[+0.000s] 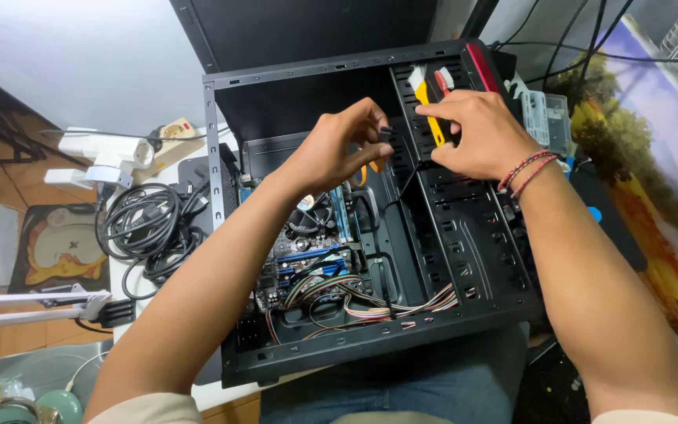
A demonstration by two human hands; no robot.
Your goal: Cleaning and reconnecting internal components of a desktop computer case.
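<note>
An open black computer case [339, 353] lies on its side in front of me, with the motherboard [308, 259] and coloured ribbon wires [370, 302] showing inside. My left hand [339, 145] hovers over the case's middle and pinches a small black connector [385, 133] between thumb and fingers. A thin black cable [408, 180] hangs down from near it. My right hand [476, 133], with red bead bracelets at the wrist, rests on the drive bay wall [464, 228] and holds yellow wires with white plugs [429, 98].
A coil of black cables [147, 224] lies left of the case, with a white power strip [174, 133] and adapter behind it. A white lamp arm [33, 306] crosses the lower left. A landscape picture [653, 173] stands at the right. A drive with cables [547, 114] sits behind the case.
</note>
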